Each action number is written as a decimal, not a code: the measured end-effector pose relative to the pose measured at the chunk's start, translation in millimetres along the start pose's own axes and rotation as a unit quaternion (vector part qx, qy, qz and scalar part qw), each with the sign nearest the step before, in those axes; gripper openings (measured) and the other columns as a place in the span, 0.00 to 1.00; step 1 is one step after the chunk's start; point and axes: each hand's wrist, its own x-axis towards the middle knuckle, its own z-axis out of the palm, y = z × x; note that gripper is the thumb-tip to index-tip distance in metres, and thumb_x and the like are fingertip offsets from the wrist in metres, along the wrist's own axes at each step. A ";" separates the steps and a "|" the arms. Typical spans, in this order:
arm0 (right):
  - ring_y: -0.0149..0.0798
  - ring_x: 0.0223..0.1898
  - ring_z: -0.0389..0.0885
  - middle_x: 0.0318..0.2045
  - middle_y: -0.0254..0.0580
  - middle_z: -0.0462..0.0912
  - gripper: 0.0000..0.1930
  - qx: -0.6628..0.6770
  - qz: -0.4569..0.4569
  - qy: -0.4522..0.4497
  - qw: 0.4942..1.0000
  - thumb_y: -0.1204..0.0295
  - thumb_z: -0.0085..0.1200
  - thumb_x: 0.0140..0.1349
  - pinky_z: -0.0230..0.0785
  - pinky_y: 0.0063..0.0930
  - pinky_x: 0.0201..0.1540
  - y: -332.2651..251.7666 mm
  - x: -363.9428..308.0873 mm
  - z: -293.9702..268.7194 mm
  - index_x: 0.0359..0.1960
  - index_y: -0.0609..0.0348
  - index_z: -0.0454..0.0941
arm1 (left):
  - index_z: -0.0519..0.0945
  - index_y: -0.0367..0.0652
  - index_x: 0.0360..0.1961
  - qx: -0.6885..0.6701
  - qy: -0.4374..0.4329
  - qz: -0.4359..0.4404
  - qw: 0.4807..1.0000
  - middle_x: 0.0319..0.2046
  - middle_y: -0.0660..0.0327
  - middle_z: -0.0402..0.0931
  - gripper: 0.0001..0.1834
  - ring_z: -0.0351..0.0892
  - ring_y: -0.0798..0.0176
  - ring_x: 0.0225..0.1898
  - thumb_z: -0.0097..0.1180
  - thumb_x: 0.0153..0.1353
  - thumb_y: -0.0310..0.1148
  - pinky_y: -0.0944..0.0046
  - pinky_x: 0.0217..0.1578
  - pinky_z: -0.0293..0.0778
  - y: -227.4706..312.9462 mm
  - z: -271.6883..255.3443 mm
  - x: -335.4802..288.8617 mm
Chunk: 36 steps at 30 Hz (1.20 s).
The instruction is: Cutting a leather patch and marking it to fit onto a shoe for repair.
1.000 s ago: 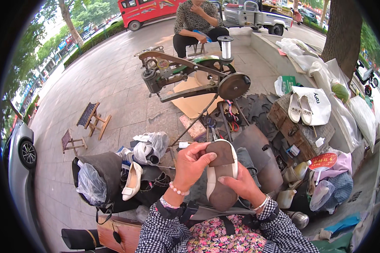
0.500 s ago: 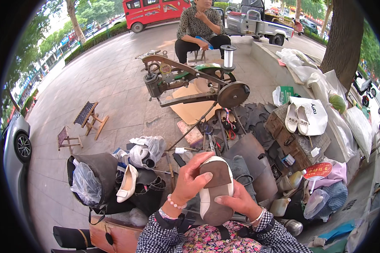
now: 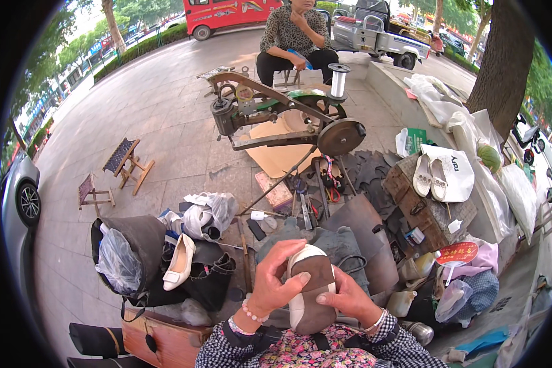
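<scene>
Over my lap is a white shoe [image 3: 295, 310], its brown sole turned up toward me, held between both hands. A darker brown sole piece [image 3: 314, 270] covers the sole's far part. My left hand [image 3: 271, 279] grips the shoe's left side, the thumb lying on that piece and the fingers wrapped round the far end. From the right, my right hand [image 3: 354, 300] closes on the shoe, its thumb pressing the sole near the piece's lower edge. A white low-heeled shoe [image 3: 180, 262] rests on a black bag [image 3: 213, 285] to my left.
A hand-cranked shoe-stitching machine [image 3: 288, 119] stands ahead, a seated person [image 3: 292, 43] behind it. Pliers and other tools [image 3: 305, 210] lie on the ground. On the right, a wooden box [image 3: 432, 190] bears white flat shoes [image 3: 430, 176]. Two folding stools [image 3: 127, 165] stand left.
The shoe has tilted, so its sole looks shorter and the white far end shows more. Both hands stay on it, the right thumb slightly nearer the sole piece. The whole view has shifted slightly.
</scene>
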 end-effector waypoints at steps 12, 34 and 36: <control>0.36 0.58 0.62 0.55 0.42 0.63 0.36 -0.053 -0.142 -0.022 0.988 0.64 0.58 0.56 0.55 0.31 0.59 -15.4 -2.0 -8.3 0.62 0.65 0.54 | 0.73 0.36 0.47 0.111 0.017 0.028 0.993 0.45 0.48 0.72 0.27 0.73 0.51 0.46 0.62 0.41 0.30 0.59 0.46 0.69 8.8 8.1 -8.4; 0.34 0.56 0.64 0.55 0.42 0.63 0.26 -0.048 -0.145 0.035 0.988 0.76 0.51 0.60 0.56 0.28 0.58 -6.7 -7.8 -8.5 0.60 0.67 0.58 | 0.70 0.36 0.50 0.167 -0.025 0.032 0.985 0.48 0.49 0.68 0.27 0.71 0.58 0.48 0.59 0.45 0.27 0.64 0.46 0.70 11.3 13.0 -5.6; 0.33 0.56 0.64 0.56 0.42 0.63 0.26 -0.048 -0.140 0.039 0.988 0.75 0.50 0.60 0.57 0.28 0.58 -7.6 -8.1 -7.4 0.60 0.67 0.58 | 0.70 0.36 0.50 0.169 -0.025 0.029 0.985 0.48 0.49 0.68 0.27 0.72 0.58 0.48 0.59 0.45 0.27 0.64 0.46 0.70 11.3 12.7 -5.7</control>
